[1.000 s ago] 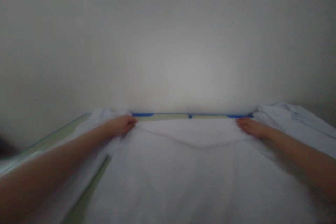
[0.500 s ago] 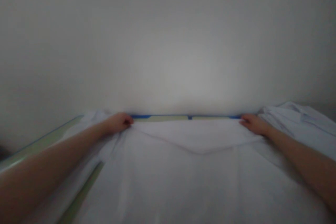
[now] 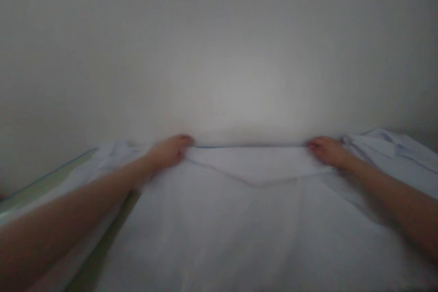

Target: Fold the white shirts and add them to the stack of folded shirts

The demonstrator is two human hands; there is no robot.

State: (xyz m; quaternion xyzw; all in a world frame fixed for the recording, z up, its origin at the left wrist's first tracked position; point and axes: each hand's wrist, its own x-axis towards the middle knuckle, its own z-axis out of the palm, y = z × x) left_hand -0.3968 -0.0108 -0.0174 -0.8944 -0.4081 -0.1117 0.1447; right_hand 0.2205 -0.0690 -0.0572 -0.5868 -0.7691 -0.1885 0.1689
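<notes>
A wide white cloth [image 3: 219,228], perhaps a garment, lies spread out in front of me, with a folded-over band along its far edge that dips to a shallow point in the middle. My left hand [image 3: 171,151] grips the far left corner of this band, fingers closed. At the far right corner my right hand [image 3: 326,150] pinches the same edge between thumb and fingers. The edge is stretched fairly straight between both hands. Blur hides the finer details of cloth and fingertips.
Beneath the cloth is a light green table [image 3: 44,184] with a blue rim, close to a plain pale wall [image 3: 246,54]. More white cloth [image 3: 116,153] lies behind my left arm. A heap of folded white fabric [image 3: 397,150] sits at the far right.
Both hands have moved farther away with the cloth's edge, which now covers the table strip seen before at the back. My left hand has also shifted right, nearer to the right hand.
</notes>
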